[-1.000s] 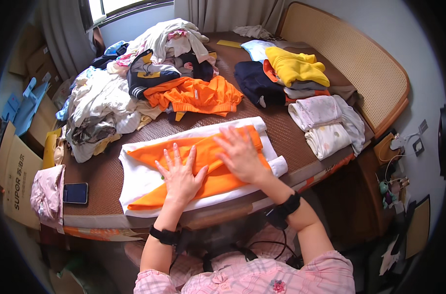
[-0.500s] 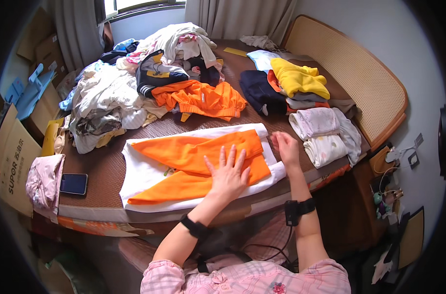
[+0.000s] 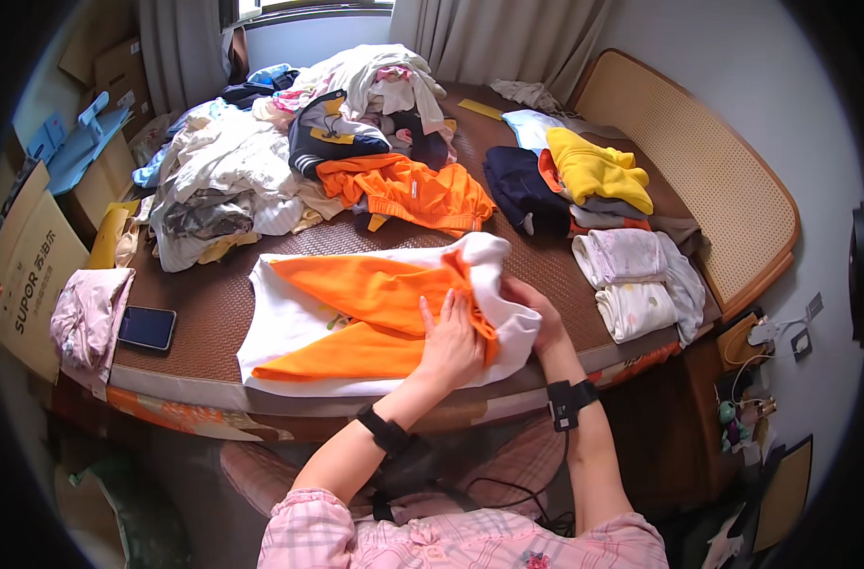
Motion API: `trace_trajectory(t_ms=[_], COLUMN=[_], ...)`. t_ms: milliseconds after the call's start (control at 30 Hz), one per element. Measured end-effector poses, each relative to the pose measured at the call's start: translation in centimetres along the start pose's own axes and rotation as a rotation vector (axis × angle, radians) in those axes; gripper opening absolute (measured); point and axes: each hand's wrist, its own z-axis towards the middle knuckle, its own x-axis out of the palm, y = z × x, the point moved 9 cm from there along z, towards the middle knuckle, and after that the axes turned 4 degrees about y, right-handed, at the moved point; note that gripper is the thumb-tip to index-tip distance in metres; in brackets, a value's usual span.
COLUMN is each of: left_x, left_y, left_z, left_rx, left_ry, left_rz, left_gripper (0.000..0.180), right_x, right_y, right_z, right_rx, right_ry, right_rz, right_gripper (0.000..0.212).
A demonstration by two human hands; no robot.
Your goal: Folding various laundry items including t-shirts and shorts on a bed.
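In front of me a white top [image 3: 294,332] lies spread on the bed, part of a print showing on it. On it rests an orange garment [image 3: 375,284] with two leg-like parts spreading to the left. My left hand [image 3: 454,343] presses on the orange cloth near its right end, fingers stretched out. My right hand [image 3: 543,308] grips the right end of the white top, which is raised and curls over the orange edge. Some of the right fingers are hidden behind the white cloth.
A large clothes pile [image 3: 233,171] fills the far left, with orange pants [image 3: 413,190] at its front. Folded clothes [image 3: 631,275] and a yellow garment [image 3: 598,171] lie at the right. A phone [image 3: 147,328] and pink clothing [image 3: 86,318] sit at the left edge.
My right hand has taken hold of the white top's right end and raised it leftward over the orange garment, whose edge is now bunched. My left hand stays on the orange cloth.
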Motion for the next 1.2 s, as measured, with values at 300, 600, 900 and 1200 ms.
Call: trace_trajectory(t_ms=[300, 600, 900, 1200], left_x=[-3.5, -7.8, -5.0, -6.3], left_y=[5.2, 4.9, 5.3, 7.2], left_z=[-2.5, -3.2, -3.4, -4.4], left_rx=[-0.007, -0.037, -0.063, -0.099], left_ry=[0.216, -0.141, -0.184, 0.056], left_rz=[0.06, -0.145, 0.051, 0.187], left_gripper=[0.069, 0.048, 0.053, 0.084], right_x=[6.8, 5.5, 2.6, 15.2], right_y=[-3.7, -5.0, -1.3, -3.2], right_z=[4.9, 6.2, -4.0, -0.5], right_rx=[-0.317, -0.271, -0.164, -0.275], right_ry=[-0.418, -0.389, -0.633, 0.106], right_rz=[-1.712, -1.721, -1.645, -1.24], right_gripper=[0.043, 0.041, 0.039, 0.058])
